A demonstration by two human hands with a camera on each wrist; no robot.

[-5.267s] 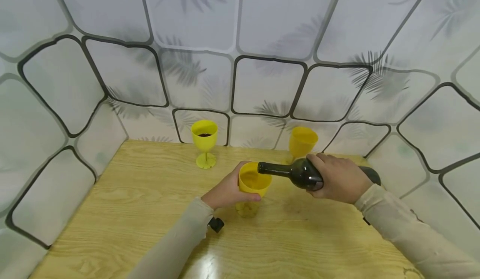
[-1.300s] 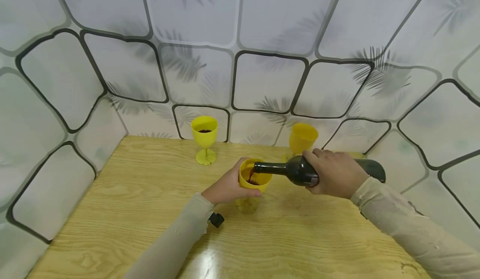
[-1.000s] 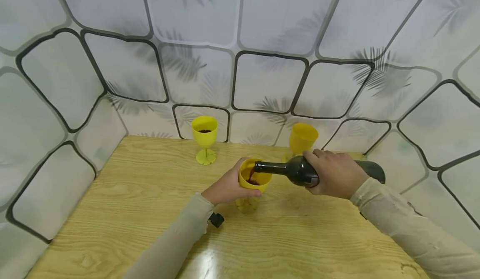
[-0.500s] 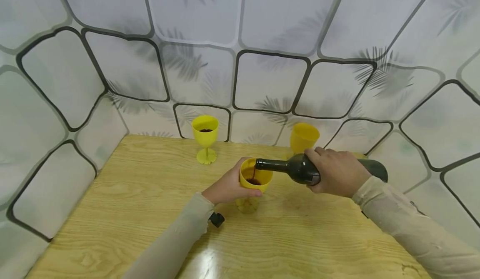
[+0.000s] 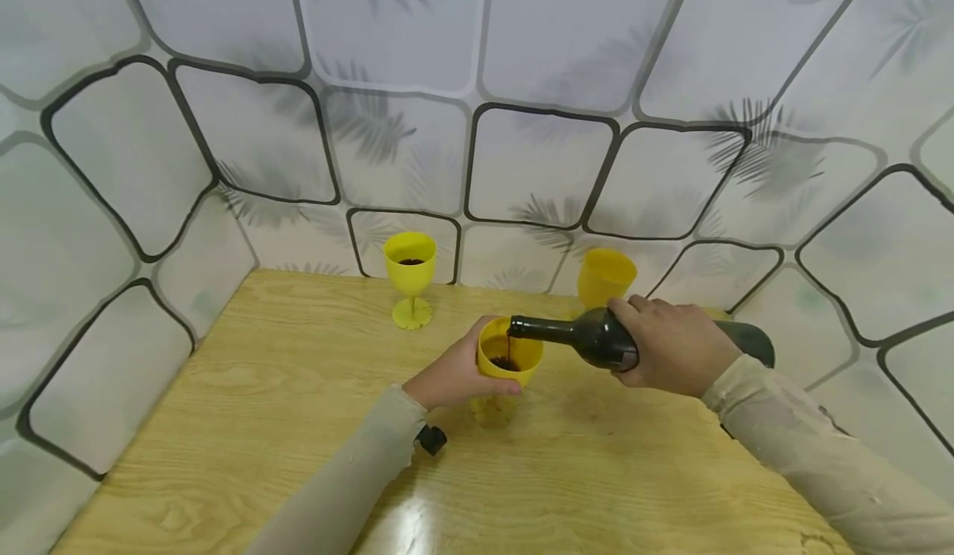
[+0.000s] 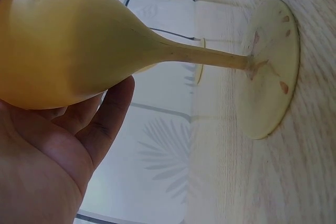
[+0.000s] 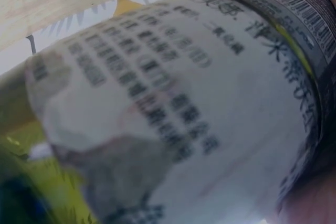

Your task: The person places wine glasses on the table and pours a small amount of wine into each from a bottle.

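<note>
Both arms in long, close-fitting beige sleeves, thin stretchy fabric w/ fine wrinkles, running to the wrists; left sleeve (image 5: pixel 350 476), right sleeve (image 5: pixel 812 464). Left hand (image 5: pixel 447 377) & right hand (image 5: pixel 674 344) bare, no gloves or rings seen. Small black wrist-cam unit (image 5: pixel 431 440) sits under left cuff.

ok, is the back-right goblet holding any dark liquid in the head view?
Cannot tell: the back-right goblet shows only its yellow outer wall and rim, while the back-left goblet plainly shows a dark pool inside.
</note>
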